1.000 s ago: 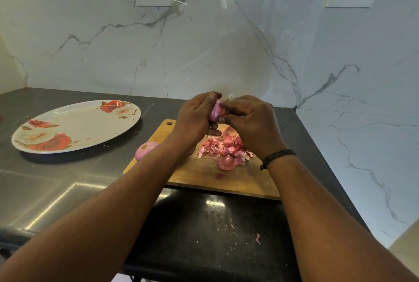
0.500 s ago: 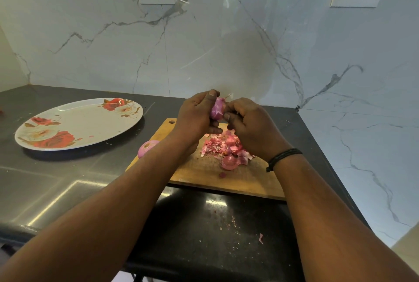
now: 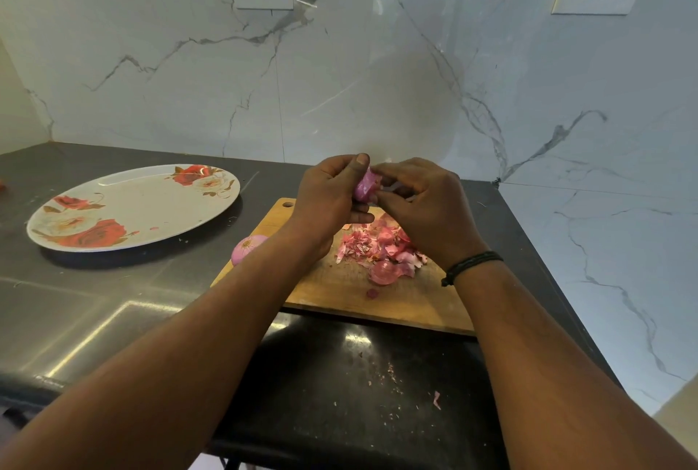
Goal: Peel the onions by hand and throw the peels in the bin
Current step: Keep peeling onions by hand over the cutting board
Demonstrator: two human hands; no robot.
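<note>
A: Starting at the left, what sits on the dark counter (image 3: 113,303)?

B: An oval plate (image 3: 124,205) with red roses printed on it, lying flat. Right of it, a pink onion (image 3: 247,247) rests just beside the left edge of the wooden cutting board (image 3: 340,292), partly hidden by the left forearm.

A: And the hands?

B: Both are raised above the far part of the board. The left hand (image 3: 326,197) has its fingers curled round a small purple onion (image 3: 365,186), thumb up along its top. The right hand (image 3: 423,201) meets it from the other side, fingertips bent in and pinching at the same onion; exactly what they have hold of, skin or flesh, I cannot tell. A black band (image 3: 470,266) circles the right wrist.

A: Where are the peels?

B: In a loose pink heap of peels (image 3: 377,248) on the board, under the right hand. One stray scrap (image 3: 437,399) lies on the counter nearer the person.

A: Behind?

B: A marble wall (image 3: 189,84) with two sockets.
</note>
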